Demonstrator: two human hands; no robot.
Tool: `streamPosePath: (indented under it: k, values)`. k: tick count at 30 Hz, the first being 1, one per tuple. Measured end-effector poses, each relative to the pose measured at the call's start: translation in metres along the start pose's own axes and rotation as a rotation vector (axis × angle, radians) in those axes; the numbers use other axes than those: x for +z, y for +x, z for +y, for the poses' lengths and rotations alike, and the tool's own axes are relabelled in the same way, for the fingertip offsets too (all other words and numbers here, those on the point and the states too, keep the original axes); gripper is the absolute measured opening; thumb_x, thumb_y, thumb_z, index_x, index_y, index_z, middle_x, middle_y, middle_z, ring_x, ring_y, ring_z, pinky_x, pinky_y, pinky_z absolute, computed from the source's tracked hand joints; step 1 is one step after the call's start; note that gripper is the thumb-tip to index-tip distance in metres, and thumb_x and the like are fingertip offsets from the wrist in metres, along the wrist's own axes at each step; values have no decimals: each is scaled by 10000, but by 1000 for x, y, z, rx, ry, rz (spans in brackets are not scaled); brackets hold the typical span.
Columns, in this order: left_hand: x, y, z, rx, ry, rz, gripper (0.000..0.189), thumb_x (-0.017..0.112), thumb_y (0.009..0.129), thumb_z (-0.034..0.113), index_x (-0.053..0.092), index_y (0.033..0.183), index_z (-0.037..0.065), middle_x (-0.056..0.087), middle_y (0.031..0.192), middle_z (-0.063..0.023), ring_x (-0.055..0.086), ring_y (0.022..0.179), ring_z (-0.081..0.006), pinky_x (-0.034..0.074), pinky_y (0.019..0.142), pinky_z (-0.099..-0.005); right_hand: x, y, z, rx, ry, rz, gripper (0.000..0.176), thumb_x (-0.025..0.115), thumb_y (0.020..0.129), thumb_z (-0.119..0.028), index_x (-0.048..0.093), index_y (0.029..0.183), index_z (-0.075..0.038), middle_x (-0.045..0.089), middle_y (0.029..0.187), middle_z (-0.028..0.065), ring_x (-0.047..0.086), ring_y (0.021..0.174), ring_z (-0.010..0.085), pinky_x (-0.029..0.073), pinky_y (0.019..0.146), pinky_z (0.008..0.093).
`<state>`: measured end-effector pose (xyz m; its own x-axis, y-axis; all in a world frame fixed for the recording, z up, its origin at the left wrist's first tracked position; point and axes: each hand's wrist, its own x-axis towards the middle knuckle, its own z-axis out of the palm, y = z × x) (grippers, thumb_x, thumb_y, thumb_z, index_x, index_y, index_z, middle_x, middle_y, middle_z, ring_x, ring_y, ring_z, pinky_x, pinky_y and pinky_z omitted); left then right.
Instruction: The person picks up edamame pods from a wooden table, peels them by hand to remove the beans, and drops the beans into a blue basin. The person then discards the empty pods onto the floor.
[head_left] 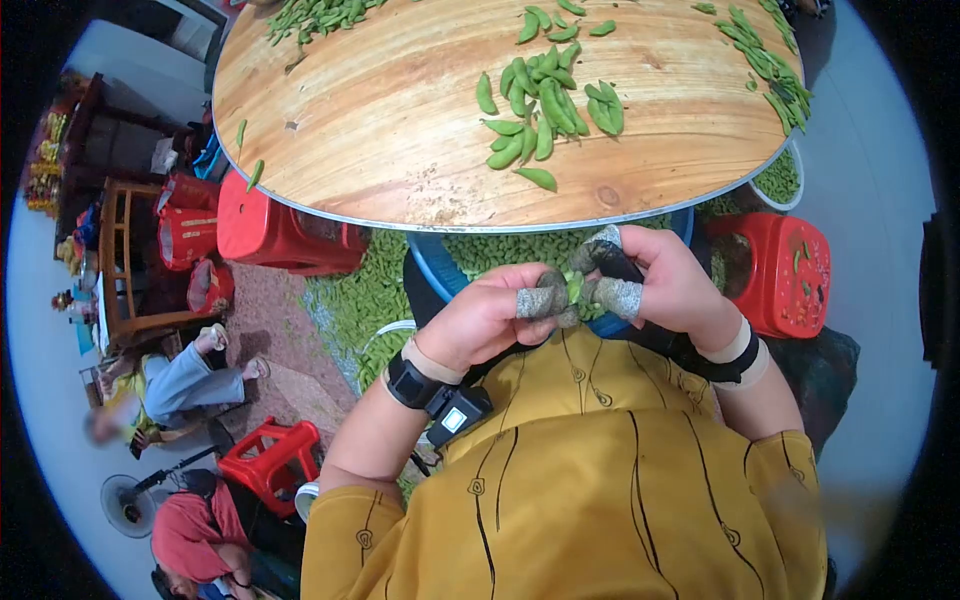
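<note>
My left hand (490, 315) and my right hand (665, 285) meet just below the table edge, above my lap. Both pinch one green bean pod (575, 288) between taped, grey-wrapped fingertips. A black band with a small device sits on my left wrist, and a black and beige band on my right. A loose pile of green pods (545, 105) lies on the round wooden table (400, 110) just beyond my hands.
More pods lie at the table's far left (315, 15) and far right (770, 65). Under the table a blue basin (432, 262) and the floor hold heaps of green pods. Red plastic stools (280, 235) stand around. Other people sit on the left.
</note>
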<state>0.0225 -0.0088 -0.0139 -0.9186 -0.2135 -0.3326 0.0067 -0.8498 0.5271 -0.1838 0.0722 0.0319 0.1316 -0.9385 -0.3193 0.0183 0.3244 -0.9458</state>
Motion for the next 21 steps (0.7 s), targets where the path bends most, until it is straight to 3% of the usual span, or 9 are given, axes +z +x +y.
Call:
streamPosePath:
  k: [4, 11, 13, 14, 16, 17, 19, 21]
  values:
    - [1, -1, -1, -6, -28, 16, 263, 598, 871, 236, 546, 1012, 19, 503, 715, -12, 398, 553, -89, 296, 515, -223, 3, 2, 1, 73, -8, -77, 173, 667, 827, -156, 640, 968, -60, 565, 648, -37, 477, 500, 18, 375, 444, 189]
    - [-9, 6, -4, -39, -85, -54, 231, 582, 886, 237, 540, 994, 37, 490, 685, 2, 388, 547, -88, 294, 524, -224, 2, 5, 11, 15, -42, -18, 155, 657, 824, -172, 639, 939, -69, 563, 617, -32, 479, 481, 25, 372, 437, 183]
    - [-3, 10, -5, -14, 14, 132, 180, 563, 906, 223, 556, 956, 50, 491, 678, 18, 391, 548, -76, 310, 528, -218, 0, 7, 15, 90, -59, 45, 183, 668, 801, -166, 631, 937, -48, 568, 625, -8, 516, 522, 59, 410, 468, 225]
    - [0, 12, -4, -18, 14, 130, 180, 563, 906, 223, 556, 956, 50, 491, 678, 18, 391, 548, -76, 310, 528, -218, 0, 7, 19, 92, -57, 48, 183, 668, 801, -166, 631, 937, -48, 568, 625, -8, 516, 522, 59, 410, 468, 225]
    - [4, 15, -2, 31, 534, 338, 139, 538, 924, 187, 578, 907, 55, 512, 693, 30, 407, 561, -60, 332, 528, -206, -1, 9, 31, -67, -321, 146, 236, 678, 775, -156, 612, 955, -18, 593, 649, 48, 576, 583, 131, 459, 534, 308]
    - [3, 17, -3, 30, 534, 337, 139, 538, 924, 187, 578, 907, 55, 512, 693, 30, 407, 561, -60, 332, 528, -206, -1, 9, 37, -66, -321, 147, 236, 678, 775, -156, 612, 955, -18, 593, 649, 48, 576, 583, 131, 459, 534, 308]
    - [-4, 20, -7, 119, 710, 471, 135, 539, 919, 150, 593, 868, 38, 536, 705, 32, 441, 580, -52, 366, 526, -203, 2, 9, 45, -186, -436, 192, 251, 678, 758, -148, 589, 937, 4, 609, 696, 134, 623, 659, 265, 477, 608, 373]
    - [-8, 20, -7, 141, 772, 483, 126, 549, 912, 137, 595, 866, 29, 542, 703, 31, 451, 581, -52, 377, 523, -209, 1, 5, 36, -143, -552, 207, 239, 676, 756, -150, 582, 913, 2, 610, 714, 161, 614, 677, 316, 476, 615, 380]
